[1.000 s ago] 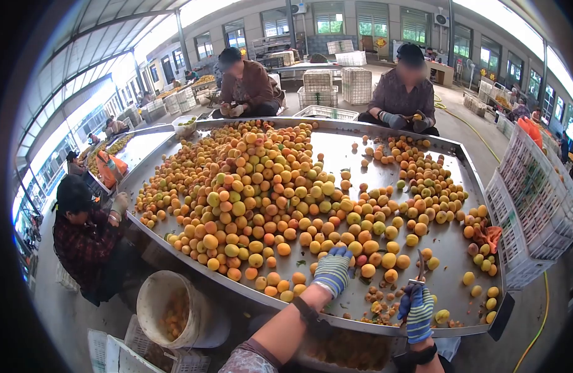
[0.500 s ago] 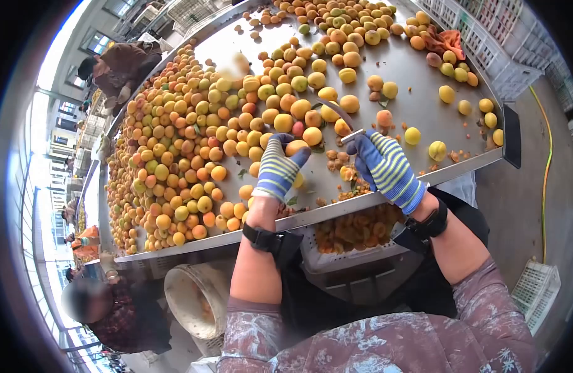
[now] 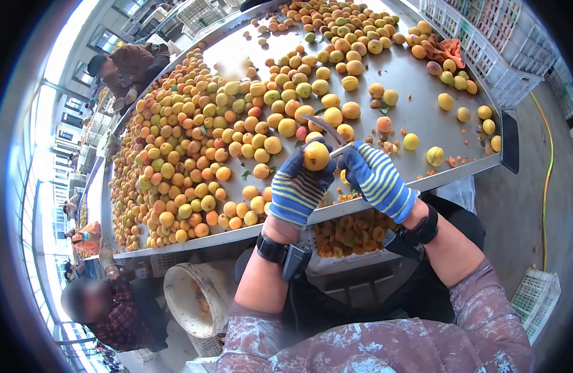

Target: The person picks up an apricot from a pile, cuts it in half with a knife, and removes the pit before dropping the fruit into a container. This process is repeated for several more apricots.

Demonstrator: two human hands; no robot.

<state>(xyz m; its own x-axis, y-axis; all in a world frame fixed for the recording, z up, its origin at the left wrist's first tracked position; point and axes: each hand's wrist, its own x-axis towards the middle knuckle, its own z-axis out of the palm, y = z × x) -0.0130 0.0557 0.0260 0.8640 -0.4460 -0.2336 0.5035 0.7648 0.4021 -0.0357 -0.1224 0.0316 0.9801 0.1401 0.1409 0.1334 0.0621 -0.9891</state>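
Note:
My left hand (image 3: 300, 194), in a blue striped glove, grips a yellow apricot (image 3: 316, 156) between thumb and fingers, above the table's near edge. Close beside it, my right hand (image 3: 378, 179) in a matching glove is closed round the handle of a small curved knife (image 3: 325, 128). The blade points up and left, just beyond the held apricot. Under the hands, the metal sorting table (image 3: 417, 93) carries bits of cut fruit near its rim. Below that rim, a white crate (image 3: 327, 266) contains halved apricots (image 3: 351, 234).
A large heap of apricots (image 3: 180, 143) covers the table's left side. White crates (image 3: 507, 74) stack at the back right beside an orange cloth (image 3: 443, 51). A white bucket (image 3: 193, 298) stands lower left near a person (image 3: 121, 311); another person (image 3: 134, 68) leans at the far side.
My left hand has lifted the apricot off the table and moved right, up to the knife. My right hand has shifted slightly left and down, still gripping the knife.

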